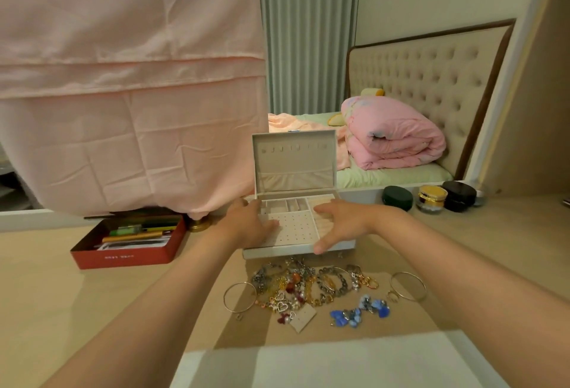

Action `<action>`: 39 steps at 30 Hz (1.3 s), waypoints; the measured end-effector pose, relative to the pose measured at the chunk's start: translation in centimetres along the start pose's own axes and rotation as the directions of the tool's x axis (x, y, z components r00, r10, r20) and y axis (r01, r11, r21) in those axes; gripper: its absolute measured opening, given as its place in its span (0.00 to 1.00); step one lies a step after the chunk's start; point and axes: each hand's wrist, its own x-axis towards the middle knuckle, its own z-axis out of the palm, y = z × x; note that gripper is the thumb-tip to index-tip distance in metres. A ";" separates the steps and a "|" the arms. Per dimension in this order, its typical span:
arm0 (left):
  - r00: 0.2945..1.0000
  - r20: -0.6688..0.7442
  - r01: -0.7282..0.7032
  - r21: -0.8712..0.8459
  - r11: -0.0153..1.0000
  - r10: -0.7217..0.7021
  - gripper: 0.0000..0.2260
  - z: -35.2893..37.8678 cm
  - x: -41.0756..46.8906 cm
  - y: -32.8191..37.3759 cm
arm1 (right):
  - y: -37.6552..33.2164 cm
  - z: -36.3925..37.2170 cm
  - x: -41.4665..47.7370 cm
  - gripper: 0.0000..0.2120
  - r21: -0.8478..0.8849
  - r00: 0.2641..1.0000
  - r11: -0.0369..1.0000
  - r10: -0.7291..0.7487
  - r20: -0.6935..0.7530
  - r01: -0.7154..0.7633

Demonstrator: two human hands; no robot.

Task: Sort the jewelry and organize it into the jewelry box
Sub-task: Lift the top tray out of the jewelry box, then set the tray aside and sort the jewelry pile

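Observation:
A white jewelry box (277,252) stands open on the beige tabletop, its lid (293,156) upright and its top tray showing small compartments, a dotted earring panel and ring rolls. My left hand (248,222) lies over the tray's left side, fingers on the earring panel. On the right side my right hand (337,222) rests on the ring rolls with its thumb at the box's front edge. Just in front lies a tangled pile of jewelry (302,287): chains, beads, heart charms, blue pieces (359,310), an earring card (303,318) and a bangle at each end.
A red tin (129,256) holding pens sits to the left of the box. Cosmetic jars (431,198) stand at the back right. A pink cloth (132,94) hangs at the back left above a brass base (200,224). A white surface (324,363) lies nearest me.

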 end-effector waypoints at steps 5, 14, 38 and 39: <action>0.994 0.105 0.017 -0.153 0.988 -0.001 0.56 -0.3 -2.6 -0.4 | -0.6 2.0 -0.9 0.59 -0.013 0.990 0.999 0.031 -0.139 -0.033; 0.998 -0.067 -0.008 -0.276 0.961 -0.011 0.49 -2.0 -7.4 -4.6 | -5.7 3.2 -2.6 0.50 0.204 0.938 0.971 -0.046 -0.343 0.122; 0.903 0.080 0.429 -0.146 0.891 -0.422 0.50 -1.4 -18.6 -19.8 | -21.5 15.6 1.4 0.39 0.283 0.961 0.920 -0.237 -0.142 0.269; 0.903 0.093 0.428 -0.135 0.894 -0.419 0.50 -1.3 -18.2 -19.6 | -21.3 15.5 1.6 0.39 0.278 0.959 0.920 -0.243 -0.148 0.276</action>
